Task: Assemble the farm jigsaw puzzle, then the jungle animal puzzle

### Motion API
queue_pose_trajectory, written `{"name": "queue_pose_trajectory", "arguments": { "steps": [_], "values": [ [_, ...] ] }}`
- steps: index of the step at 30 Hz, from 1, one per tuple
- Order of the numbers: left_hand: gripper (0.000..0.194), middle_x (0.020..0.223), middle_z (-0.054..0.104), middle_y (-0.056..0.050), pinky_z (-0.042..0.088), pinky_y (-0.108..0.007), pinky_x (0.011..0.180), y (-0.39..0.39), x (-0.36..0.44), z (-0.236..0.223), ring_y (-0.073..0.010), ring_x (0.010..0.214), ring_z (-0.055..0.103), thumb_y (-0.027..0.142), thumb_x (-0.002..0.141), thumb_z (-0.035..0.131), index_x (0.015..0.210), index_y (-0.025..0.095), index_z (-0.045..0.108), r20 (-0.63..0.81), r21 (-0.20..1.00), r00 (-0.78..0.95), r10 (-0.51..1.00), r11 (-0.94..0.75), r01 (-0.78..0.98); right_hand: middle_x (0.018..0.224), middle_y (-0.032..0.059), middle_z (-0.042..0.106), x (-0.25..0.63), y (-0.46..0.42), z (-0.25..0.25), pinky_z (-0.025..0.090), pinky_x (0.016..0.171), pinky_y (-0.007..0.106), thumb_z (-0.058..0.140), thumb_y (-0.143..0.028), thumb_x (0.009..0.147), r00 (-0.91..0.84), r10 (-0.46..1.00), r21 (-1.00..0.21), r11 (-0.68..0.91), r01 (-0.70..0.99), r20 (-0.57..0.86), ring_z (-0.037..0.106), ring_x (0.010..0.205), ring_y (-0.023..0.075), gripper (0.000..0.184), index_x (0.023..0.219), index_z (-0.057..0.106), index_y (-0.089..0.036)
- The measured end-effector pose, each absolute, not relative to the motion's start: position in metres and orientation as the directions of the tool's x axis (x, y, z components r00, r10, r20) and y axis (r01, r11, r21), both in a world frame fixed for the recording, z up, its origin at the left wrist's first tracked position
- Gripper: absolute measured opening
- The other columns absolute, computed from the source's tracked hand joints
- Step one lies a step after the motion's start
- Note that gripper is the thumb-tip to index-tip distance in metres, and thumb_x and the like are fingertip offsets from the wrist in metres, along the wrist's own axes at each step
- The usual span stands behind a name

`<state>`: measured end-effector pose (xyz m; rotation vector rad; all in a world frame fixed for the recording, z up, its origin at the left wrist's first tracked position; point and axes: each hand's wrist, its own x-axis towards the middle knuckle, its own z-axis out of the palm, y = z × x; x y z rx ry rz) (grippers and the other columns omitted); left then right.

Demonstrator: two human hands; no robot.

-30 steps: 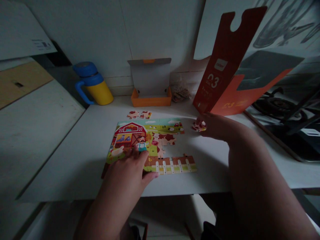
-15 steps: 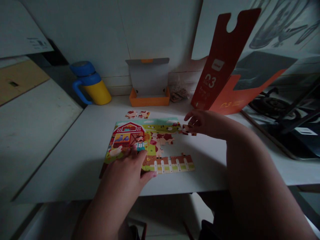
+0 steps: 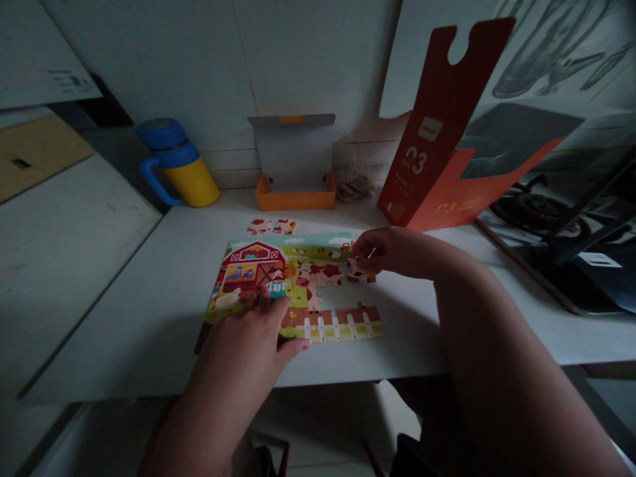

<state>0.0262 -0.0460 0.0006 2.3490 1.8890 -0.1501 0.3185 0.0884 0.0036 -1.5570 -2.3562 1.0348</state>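
A farm jigsaw puzzle (image 3: 278, 278) with a red barn lies partly assembled on the white table (image 3: 149, 311). My left hand (image 3: 248, 331) lies flat on its lower left part, fingers spread. My right hand (image 3: 385, 250) pinches a cow-patterned puzzle piece (image 3: 358, 270) and holds it at the puzzle's right edge, beside the gap above the fence row. Two loose pieces (image 3: 272, 226) lie just beyond the puzzle's top edge.
An open orange box (image 3: 295, 195) with a grey lid stands at the back by the wall. A yellow mug with a blue lid (image 3: 179, 169) is at the back left. A red cardboard sleeve (image 3: 437, 146) leans at the right, with a gas stove (image 3: 561, 225) beyond it.
My right hand picked up the cow piece from the table at the right and carried it left to the puzzle's right edge. My left hand stayed on the puzzle.
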Motion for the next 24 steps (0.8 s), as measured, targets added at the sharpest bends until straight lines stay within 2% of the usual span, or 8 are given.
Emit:
{"name": "queue_pose_trajectory", "arguments": {
  "steps": [9,14,18,21,24],
  "values": [
    [0.043,0.119,0.079,-0.017,0.061,-0.051,0.086,-0.047,0.026,-0.001,-0.0388,0.104,0.077,0.049,0.096,0.071,0.128,0.022,0.071,-0.142,0.026,0.217,0.966,-0.216,0.976,0.093,0.0024,0.083,0.304,0.089,-0.004,0.053,0.071,0.031,0.073,-0.034,0.09,-0.516,0.829,-0.612,0.296,0.733,-0.217,0.073,0.081,0.0201,0.017,0.101,0.08,-0.024],
    [0.043,0.121,0.079,-0.017,0.061,-0.05,0.086,-0.047,0.026,0.0,-0.0384,0.105,0.077,0.049,0.096,0.072,0.129,0.022,0.07,-0.15,0.019,0.21,0.966,-0.21,0.978,0.092,0.0023,0.082,0.297,0.087,-0.006,0.05,0.068,0.029,0.073,-0.029,0.09,-0.494,0.853,-0.535,0.342,0.773,-0.168,0.072,0.076,0.0184,0.014,0.101,0.079,-0.023],
    [0.043,0.122,0.078,-0.017,0.061,-0.05,0.088,-0.047,0.027,0.002,-0.0385,0.106,0.076,0.048,0.096,0.072,0.129,0.022,0.071,-0.149,0.037,0.213,0.966,-0.21,0.977,0.101,0.0045,0.081,0.299,0.089,-0.012,0.052,0.071,0.028,0.079,-0.026,0.085,-0.471,0.877,-0.483,0.376,0.791,-0.089,0.074,0.083,0.0192,0.023,0.108,0.078,-0.023],
    [0.042,0.122,0.078,-0.018,0.061,-0.05,0.087,-0.047,0.026,0.002,-0.039,0.107,0.076,0.047,0.095,0.073,0.128,0.021,0.071,-0.149,0.038,0.213,0.966,-0.21,0.977,0.111,0.0071,0.08,0.304,0.09,-0.013,0.054,0.077,0.029,0.081,-0.03,0.084,-0.458,0.888,-0.442,0.397,0.804,-0.034,0.074,0.091,0.0215,0.032,0.115,0.078,-0.024],
    [0.042,0.121,0.079,-0.018,0.061,-0.049,0.085,-0.047,0.026,0.001,-0.0388,0.106,0.076,0.048,0.095,0.073,0.127,0.021,0.072,-0.152,0.038,0.202,0.967,-0.199,0.979,0.112,0.0077,0.079,0.307,0.089,-0.01,0.055,0.08,0.031,0.083,-0.036,0.084,-0.439,0.898,-0.399,0.391,0.829,-0.034,0.074,0.093,0.0228,0.036,0.117,0.078,-0.024]
  ]
}}
